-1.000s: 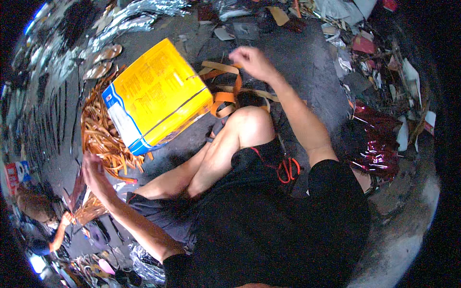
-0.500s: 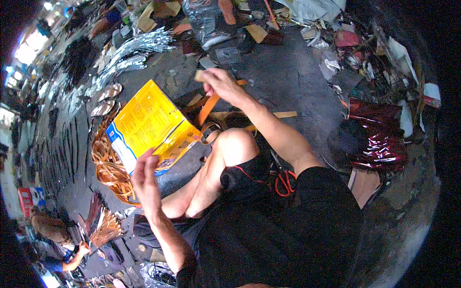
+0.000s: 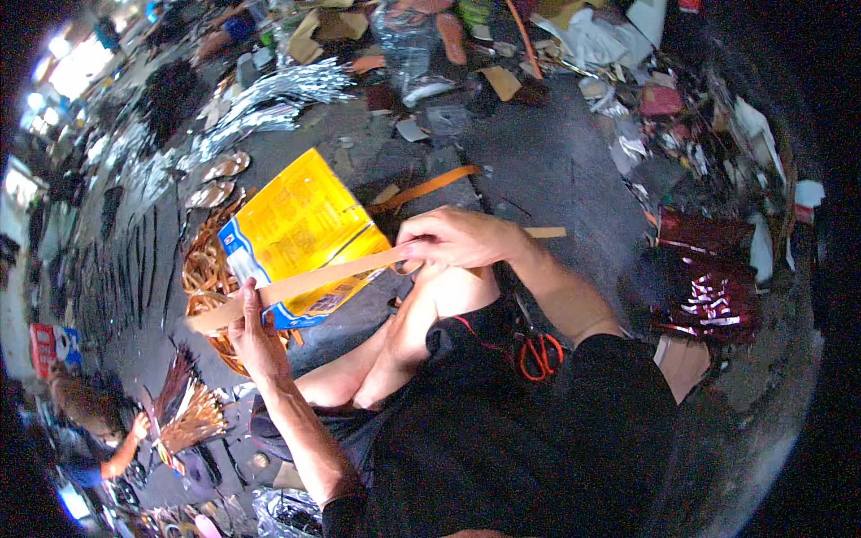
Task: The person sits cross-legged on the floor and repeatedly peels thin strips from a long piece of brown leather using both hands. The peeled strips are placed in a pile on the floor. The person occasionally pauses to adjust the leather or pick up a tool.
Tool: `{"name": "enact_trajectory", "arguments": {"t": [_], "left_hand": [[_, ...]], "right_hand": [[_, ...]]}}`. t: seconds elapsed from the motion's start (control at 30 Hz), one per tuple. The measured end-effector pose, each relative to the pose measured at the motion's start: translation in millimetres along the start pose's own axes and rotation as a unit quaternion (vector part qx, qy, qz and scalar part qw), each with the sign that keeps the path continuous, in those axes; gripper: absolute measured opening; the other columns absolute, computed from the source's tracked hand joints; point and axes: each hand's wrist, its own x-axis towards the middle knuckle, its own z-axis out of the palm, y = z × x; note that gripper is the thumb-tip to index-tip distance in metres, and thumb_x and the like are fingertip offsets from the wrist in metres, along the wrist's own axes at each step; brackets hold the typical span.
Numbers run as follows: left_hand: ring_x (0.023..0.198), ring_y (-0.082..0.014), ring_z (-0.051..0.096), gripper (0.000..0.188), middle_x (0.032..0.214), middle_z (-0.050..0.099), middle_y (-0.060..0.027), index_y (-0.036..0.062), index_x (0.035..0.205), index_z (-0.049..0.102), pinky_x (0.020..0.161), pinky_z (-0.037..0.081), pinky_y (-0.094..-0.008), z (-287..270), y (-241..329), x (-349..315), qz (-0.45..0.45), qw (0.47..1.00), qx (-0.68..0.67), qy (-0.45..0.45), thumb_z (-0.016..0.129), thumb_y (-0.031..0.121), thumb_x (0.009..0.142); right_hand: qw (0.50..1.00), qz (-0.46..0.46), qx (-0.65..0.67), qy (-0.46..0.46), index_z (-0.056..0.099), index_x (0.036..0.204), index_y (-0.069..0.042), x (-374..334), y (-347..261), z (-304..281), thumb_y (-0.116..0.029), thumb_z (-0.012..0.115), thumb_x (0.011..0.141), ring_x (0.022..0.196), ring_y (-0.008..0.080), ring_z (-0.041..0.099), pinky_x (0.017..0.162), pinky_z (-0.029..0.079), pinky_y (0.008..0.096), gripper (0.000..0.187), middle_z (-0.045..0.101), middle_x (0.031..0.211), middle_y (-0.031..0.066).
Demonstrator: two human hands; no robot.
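Observation:
A long tan strip [image 3: 323, 277], probably leather, stretches between my two hands in front of my knees. My left hand [image 3: 258, 339] pinches it near its left end, with the thumb laid along it. At its other end the fingers of my right hand [image 3: 459, 237] are closed on it above my knee. Behind the strip lies a yellow printed cardboard sheet or flattened box [image 3: 300, 211] with a blue and white edge. Coiled brown strips [image 3: 204, 273] are heaped left of the yellow cardboard. An orange-brown strip [image 3: 435, 186] rests on the floor beyond my right hand.
Scissors with orange handles [image 3: 540, 357] lie by my right thigh. Shiny dark red sheeting [image 3: 704, 278] is at the right. Silvery strips [image 3: 278, 94] and scraps cover the far floor. Another person's hand [image 3: 141, 425] is near a bundle of brown strips [image 3: 195, 417] at lower left.
My right hand has come down and nearer from beyond the cardboard. My left hand, previously holding nothing, now grips the tan strip, which spans both hands.

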Motion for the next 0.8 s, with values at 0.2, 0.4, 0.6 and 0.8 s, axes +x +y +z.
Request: {"name": "enact_trajectory", "arguments": {"t": [0.2,0.4,0.6,0.8], "left_hand": [[0.068,-0.0023,0.052,0.019,0.084,0.062,0.0034,0.0055,0.098,0.066,0.057,0.039,-0.0148,-44.1,2.9,7.8,-0.035,0.998,0.040,0.028,0.067,0.023,0.091],[0.069,-0.0054,0.055,0.016,0.083,0.064,0.0004,0.0036,0.099,0.065,0.063,0.045,-0.0177,-66.4,-10.2,33.4,0.003,0.999,0.041,-0.022,0.067,0.017,0.089],[0.071,-0.0067,0.057,0.021,0.080,0.064,-0.0008,0.0007,0.107,0.066,0.065,0.046,-0.0202,-31.4,8.6,31.7,-0.027,0.978,0.186,-0.095,0.056,0.014,0.095],[0.067,-0.0054,0.054,0.019,0.076,0.064,0.0001,-0.0010,0.097,0.068,0.062,0.044,-0.0196,-49.2,-9.7,44.7,0.073,0.967,0.243,0.019,0.068,0.015,0.087]], "right_hand": [[0.991,0.130,0.023,0.034,0.062,0.097,0.001,2.4,21.5,-43.0,-0.016,0.054,0.095,0.071,0.0097,0.061,0.064,0.051,0.0248,0.019,0.066,0.081,0.0044],[0.983,0.174,-0.057,0.026,0.063,0.097,-0.001,25.9,29.2,-90.3,-0.020,0.057,0.095,0.071,0.0067,0.061,0.062,0.051,0.0228,0.020,0.066,0.081,0.0032],[0.875,0.084,-0.454,0.143,0.066,0.099,-0.001,51.1,71.7,-100.8,-0.021,0.064,0.088,0.089,0.0255,0.066,0.079,0.051,0.0355,0.023,0.069,0.096,0.0122],[0.980,-0.087,-0.136,0.119,0.067,0.090,-0.002,153.9,8.5,29.8,-0.017,0.065,0.085,0.088,0.0279,0.064,0.079,0.050,0.0368,0.016,0.065,0.090,0.0131]]}}
